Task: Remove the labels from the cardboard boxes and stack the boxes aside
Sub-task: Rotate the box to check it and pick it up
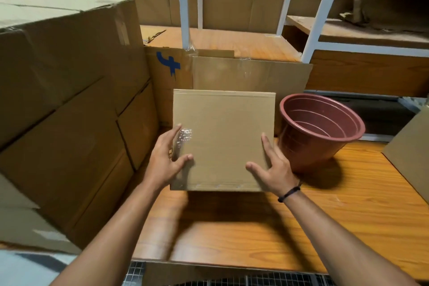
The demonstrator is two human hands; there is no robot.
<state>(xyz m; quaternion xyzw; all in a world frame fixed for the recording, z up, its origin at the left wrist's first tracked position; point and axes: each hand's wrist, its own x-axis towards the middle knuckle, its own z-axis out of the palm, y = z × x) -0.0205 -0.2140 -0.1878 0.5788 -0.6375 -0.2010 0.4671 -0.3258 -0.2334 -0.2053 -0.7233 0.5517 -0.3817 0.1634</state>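
Observation:
A small plain cardboard box (222, 132) is held above the wooden table (336, 211), its top face turned toward me. My left hand (166, 160) grips its left side, thumb on the top face next to a patch of clear tape. My right hand (274, 167) grips the right side, thumb on the top face. No paper label shows on the face I see. A dark band sits on the right wrist.
Large stacked cardboard boxes (65, 100) fill the left. Flattened cardboard (250, 74) with a blue mark leans behind the held box. A reddish-brown plastic pot (322, 130) lies tilted just right of it. Another box edge (415, 148) is at far right. White shelf posts (184, 4) stand behind.

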